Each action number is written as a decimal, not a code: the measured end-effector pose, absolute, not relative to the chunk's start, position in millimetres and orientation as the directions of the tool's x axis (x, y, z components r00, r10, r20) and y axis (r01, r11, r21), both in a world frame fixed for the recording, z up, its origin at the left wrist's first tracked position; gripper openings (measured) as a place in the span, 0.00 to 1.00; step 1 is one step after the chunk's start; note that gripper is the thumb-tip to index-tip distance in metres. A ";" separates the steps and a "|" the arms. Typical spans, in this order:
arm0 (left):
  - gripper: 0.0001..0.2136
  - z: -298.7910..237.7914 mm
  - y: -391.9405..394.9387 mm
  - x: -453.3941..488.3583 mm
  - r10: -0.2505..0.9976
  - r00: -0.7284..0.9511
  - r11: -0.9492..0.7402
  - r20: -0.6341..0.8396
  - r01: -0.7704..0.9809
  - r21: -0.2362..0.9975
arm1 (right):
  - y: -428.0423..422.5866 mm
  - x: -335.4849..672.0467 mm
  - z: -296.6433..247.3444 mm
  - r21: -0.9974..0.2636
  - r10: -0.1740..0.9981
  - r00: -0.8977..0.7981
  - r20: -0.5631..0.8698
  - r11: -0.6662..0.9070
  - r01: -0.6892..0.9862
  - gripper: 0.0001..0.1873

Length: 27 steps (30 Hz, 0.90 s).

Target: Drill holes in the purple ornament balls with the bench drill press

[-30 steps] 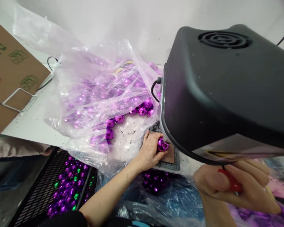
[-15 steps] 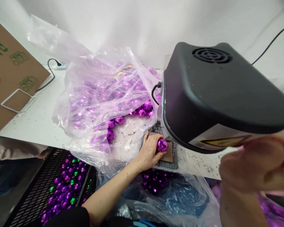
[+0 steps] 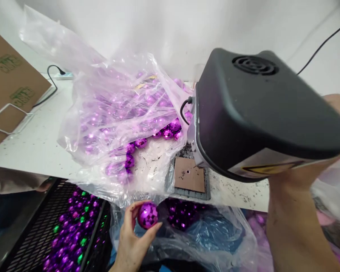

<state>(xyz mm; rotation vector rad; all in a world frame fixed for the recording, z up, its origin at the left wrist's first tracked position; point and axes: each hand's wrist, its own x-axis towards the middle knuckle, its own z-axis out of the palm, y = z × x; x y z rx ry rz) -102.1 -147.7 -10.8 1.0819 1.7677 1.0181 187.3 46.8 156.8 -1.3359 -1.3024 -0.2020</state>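
Observation:
Between the thumb and fingers of my left hand [image 3: 134, 241] is a shiny purple faceted bauble [image 3: 147, 215]. That hand is in front of the table edge, above the plastic-lined opening where dark purple baubles [image 3: 181, 214] lie. My right hand [image 3: 337, 107] is mostly behind the black machine head [image 3: 272, 109]; its fingers are hidden, so what it touches does not show. Under the machine lies a brown square plate [image 3: 188, 175] with a small hole, set on a grey base [image 3: 184, 194]. Nothing rests on the plate.
A clear plastic bag [image 3: 119, 98] of purple baubles covers the table's middle. Lower left, a black crate [image 3: 45, 211] holds purple and green baubles. A cardboard box [image 3: 14, 83], a wire stand [image 3: 10, 119] and a black cable [image 3: 52, 85] are at left.
My left hand has lifted the bauble off the brown plate and drawn it toward me and left. My right hand has moved up and back behind the machine head.

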 end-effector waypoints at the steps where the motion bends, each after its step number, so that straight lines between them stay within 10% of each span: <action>1: 0.27 -10.4 -142.0 -98.7 0.968 -0.198 0.212 -0.152 0.335 0.918 | 47.8 187.2 158.2 -0.580 0.530 0.356 0.769 0.346 0.737 0.19; 5: 0.29 -15.9 -116.4 -69.7 0.901 0.393 -0.373 0.182 0.490 0.788 | 49.4 187.0 163.1 -0.596 0.514 0.379 0.769 0.362 0.717 0.17; 9: 0.38 -15.2 -106.0 -55.8 0.760 0.629 -0.578 0.164 0.541 0.611 | 47.8 189.7 162.4 -0.630 0.557 0.401 0.728 0.311 0.711 0.17; 15: 0.13 27.5 -32.7 -87.4 0.857 0.449 -0.483 0.252 0.535 0.693 | 49.3 187.4 161.2 -0.671 0.534 0.457 0.712 0.324 0.667 0.17; 27: 0.28 48.7 196.4 -68.7 0.975 0.182 -0.222 0.127 0.805 0.550 | 49.4 192.3 161.4 -0.654 0.540 0.454 0.708 0.260 0.710 0.14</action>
